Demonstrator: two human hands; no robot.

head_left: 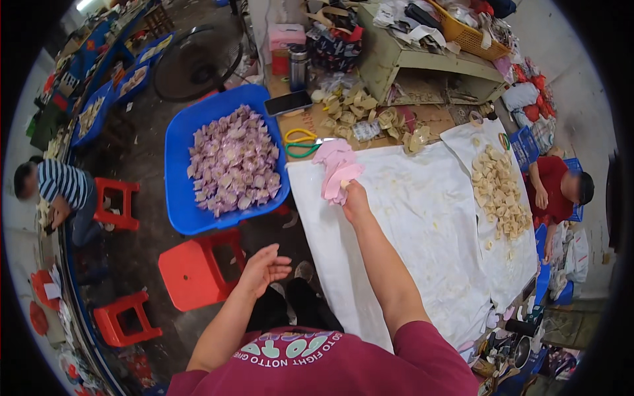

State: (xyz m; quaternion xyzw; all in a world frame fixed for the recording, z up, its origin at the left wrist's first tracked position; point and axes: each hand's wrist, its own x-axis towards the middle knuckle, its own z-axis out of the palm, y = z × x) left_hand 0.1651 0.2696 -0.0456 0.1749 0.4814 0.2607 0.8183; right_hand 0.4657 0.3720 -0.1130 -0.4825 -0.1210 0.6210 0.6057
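Observation:
My right hand (pixel 357 203) is closed on the lower end of a crumpled pink cloth (pixel 337 165), at the far left corner of the white table cover (pixel 403 224). A small pale bit shows at its fingertips, too small to name. Over the gap left of the table, my left hand (pixel 265 269) hangs in the air with its fingers apart and nothing in it. Just beyond the cloth lie scissors with yellow (pixel 300 136) and green (pixel 304 150) handles, their blades partly hidden.
A blue tub (pixel 177 165) of purple-and-white pieces (pixel 234 162) stands left of the table. A red stool (pixel 191 274) is nearer me. Beige pieces (pixel 498 191) are heaped at right, by a person in red (pixel 555 188). A phone (pixel 288 103) and flask (pixel 298 69) sit behind.

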